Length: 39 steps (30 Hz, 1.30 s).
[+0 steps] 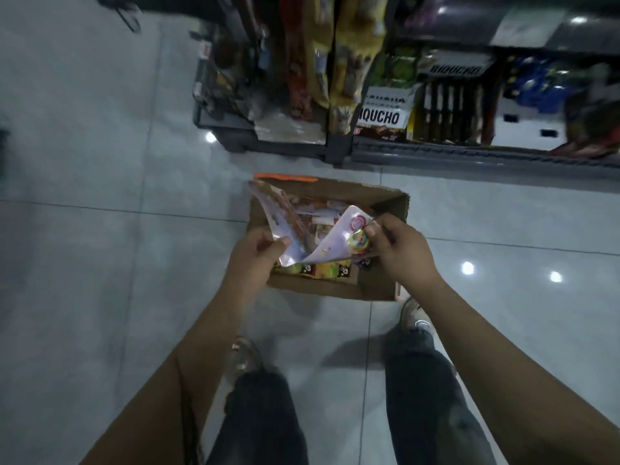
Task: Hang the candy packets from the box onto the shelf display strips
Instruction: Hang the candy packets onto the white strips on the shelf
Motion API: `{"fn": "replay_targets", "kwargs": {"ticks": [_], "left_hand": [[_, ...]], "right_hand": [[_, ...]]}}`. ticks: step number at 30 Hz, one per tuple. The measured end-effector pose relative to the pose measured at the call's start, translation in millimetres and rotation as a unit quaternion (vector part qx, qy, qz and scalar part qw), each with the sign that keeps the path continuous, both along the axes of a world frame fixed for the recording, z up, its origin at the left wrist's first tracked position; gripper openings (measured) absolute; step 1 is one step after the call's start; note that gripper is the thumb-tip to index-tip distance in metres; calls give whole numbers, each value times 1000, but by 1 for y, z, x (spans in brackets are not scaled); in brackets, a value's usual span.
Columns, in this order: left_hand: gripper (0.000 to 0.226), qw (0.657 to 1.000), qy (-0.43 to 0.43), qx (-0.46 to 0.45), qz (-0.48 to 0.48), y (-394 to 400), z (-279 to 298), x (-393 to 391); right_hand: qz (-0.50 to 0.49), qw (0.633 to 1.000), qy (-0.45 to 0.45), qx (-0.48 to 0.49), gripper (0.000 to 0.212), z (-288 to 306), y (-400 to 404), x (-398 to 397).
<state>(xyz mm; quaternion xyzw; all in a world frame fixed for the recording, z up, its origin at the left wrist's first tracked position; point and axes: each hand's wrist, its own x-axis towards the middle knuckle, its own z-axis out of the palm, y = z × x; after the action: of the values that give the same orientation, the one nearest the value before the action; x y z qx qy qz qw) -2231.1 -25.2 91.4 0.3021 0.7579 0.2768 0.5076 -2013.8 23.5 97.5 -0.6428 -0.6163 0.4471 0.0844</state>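
The box (379,290) is plain brown cardboard, matt and a little rough, with a strip of orange tape (285,177) along its far rim. The candy packets (335,236) are thin plastic film, glossy and printed in bright colours, creasing where they bend. The floor (100,162) is large pale tiles, smooth and polished enough to throw back ceiling lights as white spots. The shelf base (469,156) looks like dark grey painted metal with a dull finish. The packs hanging on the display strips (315,62) are shiny foil-like plastic. The trousers (261,424) are dark matt cloth.
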Motion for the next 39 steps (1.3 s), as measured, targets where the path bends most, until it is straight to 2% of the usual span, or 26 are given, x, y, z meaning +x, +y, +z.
{"fn": "replay_targets", "kwargs": {"ticks": [2, 3, 6, 10, 16, 20, 23, 27, 31, 35, 37, 39], "left_hand": [[43, 1000, -11, -9, -20, 0, 56, -15], [43, 999, -32, -7, -29, -2, 93, -23], [8, 993, -90, 15, -69, 2, 156, -34], [26, 977, -109, 73, -168, -1, 272, -42], [19, 947, -176, 128, -236, -5, 417, -19], [24, 928, -191, 176, -266, -2, 489, 19], [19, 916, -212, 199, -277, 1, 528, 56], [19, 915, -205, 228, -261, 8, 558, 111], [25, 930, -218, 227, -188, 14, 567, 164], [16, 934, -271, 200, -119, 18, 563, 204], [33, 931, -299, 189, -94, 21, 561, 218], [53, 932, -303, 180, -88, 26, 560, 231]], "right_hand": [[-13, 1000, 19, 15, 13, 53, -6, -8], [-25, 999, 34, 26, 14, 86, -13, -13], [-42, 996, 67, 46, 15, 143, -19, -24], [-104, 982, 117, 104, 15, 251, -39, -33], [-184, 949, 189, 172, 22, 384, -69, -16], [-243, 915, 247, 206, 22, 445, -78, 23], [-263, 892, 273, 245, 33, 478, -72, 63], [-265, 879, 326, 226, 37, 511, -61, 116], [-250, 882, 327, 229, 36, 531, -54, 158], [-263, 882, 319, 225, 37, 538, -48, 188], [-277, 881, 306, 231, 40, 539, -44, 200], [-292, 879, 290, 240, 35, 540, -38, 208]]}}
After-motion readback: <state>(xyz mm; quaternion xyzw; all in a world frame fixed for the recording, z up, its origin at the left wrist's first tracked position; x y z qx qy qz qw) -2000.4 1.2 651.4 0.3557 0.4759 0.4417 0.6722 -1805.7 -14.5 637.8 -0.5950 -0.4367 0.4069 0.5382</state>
